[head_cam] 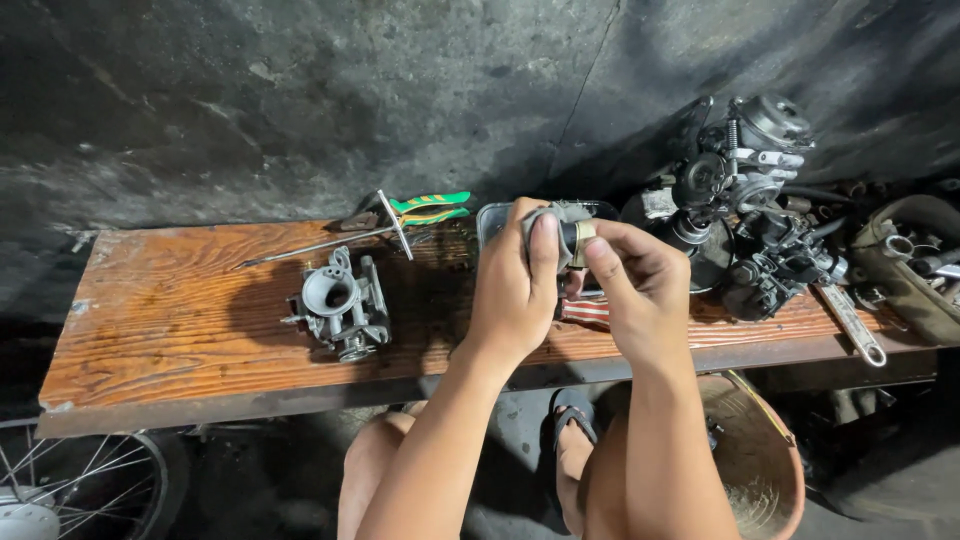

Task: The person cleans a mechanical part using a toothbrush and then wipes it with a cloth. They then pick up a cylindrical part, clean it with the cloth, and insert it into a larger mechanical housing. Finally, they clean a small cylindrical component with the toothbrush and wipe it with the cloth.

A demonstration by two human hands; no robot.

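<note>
Head view, left to right. A spoked wheel [85, 490] shows below the left end of the wooden bench [170, 330]. On the bench stands a carburettor body [342, 305], well apart from both hands; behind it lie a long T-handled driver [330, 240] and green-handled pliers [432, 208].

At centre, the left hand [515, 285] is closed around a small dark cylindrical part [572, 238] with a brass-coloured band, wrapped partly in a grey rag [552, 218]. The right hand [640, 285] pinches the same part from the other side, thumb and forefinger tight on it. The part is held up in the air, above the bench and in front of a dark tray [492, 222]. The step in hand appears to be wiping or twisting this part; which of the two cannot be told, as fingers and rag hide most of it. Any further move calls for a firm two-handed hold, the part being small.

To the right a heap of carburettors [755, 200] crowds the bench, with a wrench [852, 325] at its edge and a canvas bag [915, 265] of parts beyond. A basket [765, 470] sits below, beside the person's sandalled foot [572, 420]. The heap leaves little free bench on that side.
</note>
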